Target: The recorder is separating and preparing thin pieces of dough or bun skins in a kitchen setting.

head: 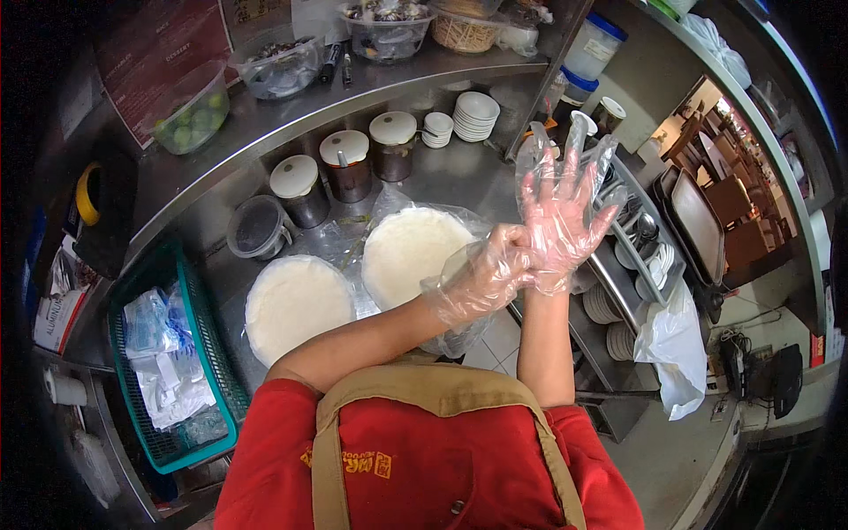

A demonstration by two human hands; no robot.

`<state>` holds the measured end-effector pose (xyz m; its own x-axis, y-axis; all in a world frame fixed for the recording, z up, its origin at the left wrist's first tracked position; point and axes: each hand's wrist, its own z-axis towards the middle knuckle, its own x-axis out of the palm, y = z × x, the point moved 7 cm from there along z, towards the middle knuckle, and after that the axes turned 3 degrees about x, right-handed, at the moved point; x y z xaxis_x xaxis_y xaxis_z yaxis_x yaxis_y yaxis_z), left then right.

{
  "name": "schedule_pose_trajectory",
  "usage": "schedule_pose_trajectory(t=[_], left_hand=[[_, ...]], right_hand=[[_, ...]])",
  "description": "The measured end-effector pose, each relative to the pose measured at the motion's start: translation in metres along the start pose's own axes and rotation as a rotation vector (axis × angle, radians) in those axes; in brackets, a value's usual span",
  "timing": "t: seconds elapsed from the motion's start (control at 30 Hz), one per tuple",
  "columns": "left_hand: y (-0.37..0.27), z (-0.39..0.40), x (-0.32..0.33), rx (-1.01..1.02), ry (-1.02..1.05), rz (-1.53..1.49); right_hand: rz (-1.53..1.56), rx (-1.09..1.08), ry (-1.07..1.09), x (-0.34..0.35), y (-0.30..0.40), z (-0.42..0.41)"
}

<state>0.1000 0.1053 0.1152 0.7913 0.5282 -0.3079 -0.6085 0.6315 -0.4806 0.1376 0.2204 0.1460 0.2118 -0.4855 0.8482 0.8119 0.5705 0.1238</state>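
My right hand (560,209) is raised, palm towards me, with its fingers spread inside a loose clear plastic glove. The glove's fingertips extend past my own fingers. My left hand (493,265), also in a clear plastic glove, pinches the right glove's cuff (548,281) at the wrist. Below and left of the hands, two flat round white slabs (301,308), apparently dough, rest on the steel counter (444,182). The farther slab (411,252) lies on clear plastic film and is partly hidden by my left hand.
A green plastic basket (182,305) with plastic bags stands at the left. Lidded jars (344,165), a round tub (258,228) and stacked white bowls (476,116) line the back. A cutlery tray (639,242) sits right, with baking trays (695,225) beyond. The shelf (397,73) overhangs the counter.
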Motion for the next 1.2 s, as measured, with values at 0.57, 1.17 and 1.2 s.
schedule_pose_trajectory(t=[0.57, 1.17, 1.2], left_hand=[[-0.006, -0.004, -0.002, -0.104, -0.177, -0.082], [-0.021, -0.006, 0.016, 0.127, 0.196, -0.147], [-0.029, -0.006, 0.017, 0.213, 0.21, -0.072]], right_hand=[[-0.07, 0.001, -0.035, 0.004, -0.01, -0.006], [-0.148, 0.16, 0.054, 0.034, -0.022, -0.021], [-0.107, 0.126, -0.042, 0.033, -0.018, -0.02]])
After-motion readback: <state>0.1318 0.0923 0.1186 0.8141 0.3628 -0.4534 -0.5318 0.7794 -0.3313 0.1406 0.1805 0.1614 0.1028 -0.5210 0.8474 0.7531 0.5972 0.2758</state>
